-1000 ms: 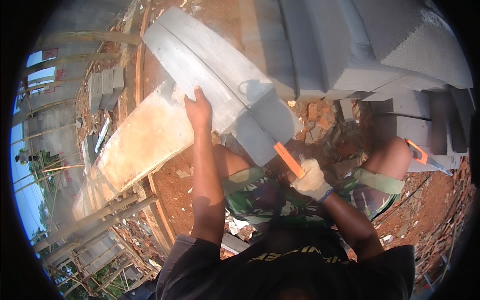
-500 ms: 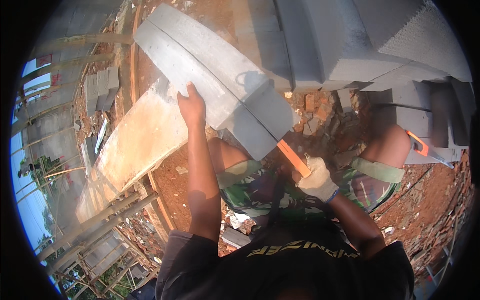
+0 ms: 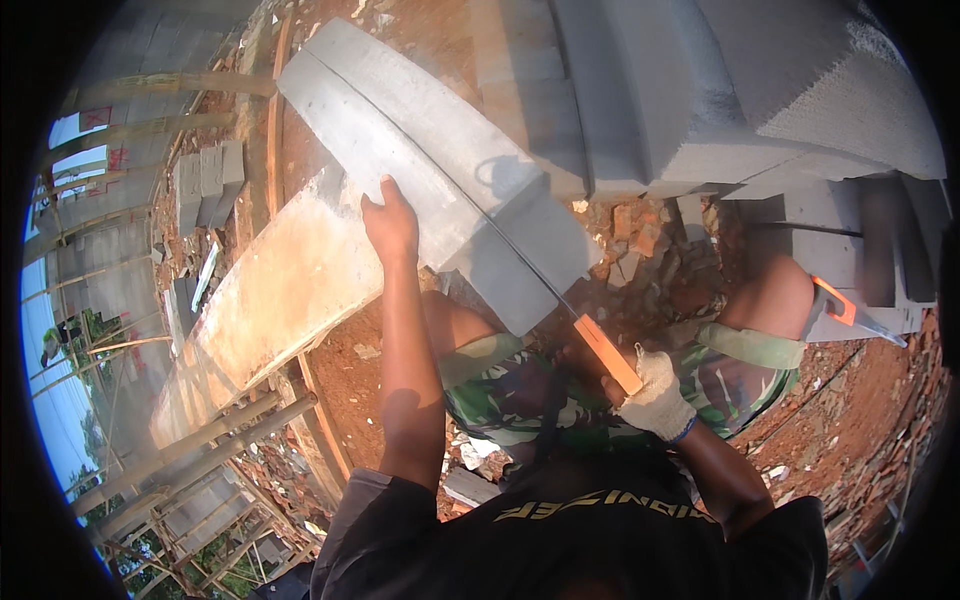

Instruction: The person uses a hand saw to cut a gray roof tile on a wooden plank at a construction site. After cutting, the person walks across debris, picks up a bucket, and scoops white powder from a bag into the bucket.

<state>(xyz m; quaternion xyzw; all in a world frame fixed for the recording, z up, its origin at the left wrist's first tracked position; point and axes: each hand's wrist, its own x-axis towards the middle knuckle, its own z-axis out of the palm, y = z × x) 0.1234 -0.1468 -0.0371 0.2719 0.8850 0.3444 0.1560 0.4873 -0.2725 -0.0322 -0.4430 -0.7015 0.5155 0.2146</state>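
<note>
At your 11 o'clock, reaching toward the centre, lies the long grey block (image 3: 440,195), its near end close to your knee and its far end pointing away. A dark slit (image 3: 400,130) runs lengthwise along its upper face, from the far end down to the near one.

At 4 o'clock, your gloved right hand (image 3: 655,393) has its fingers wrapped round the orange-handled handsaw (image 3: 597,340), whose narrow blade lies in line with the slit at the block's near end.

At 10 o'clock, your bare left hand (image 3: 392,228) rests on the block's left edge, thumb upward along the face; the other fingers are mostly hidden, so I cannot tell whether they are spread or pressing on the side.

As for progress, the cut looks well marked along the whole length, but its depth does not show. The two halves lie side by side without a wide gap, so I judge them not yet parted, with some sawing left.

The pale board (image 3: 290,285) sits at 9 o'clock, a second saw (image 3: 840,305) at 3 o'clock, and stacked grey blocks (image 3: 690,90) toward 1 o'clock.
</note>
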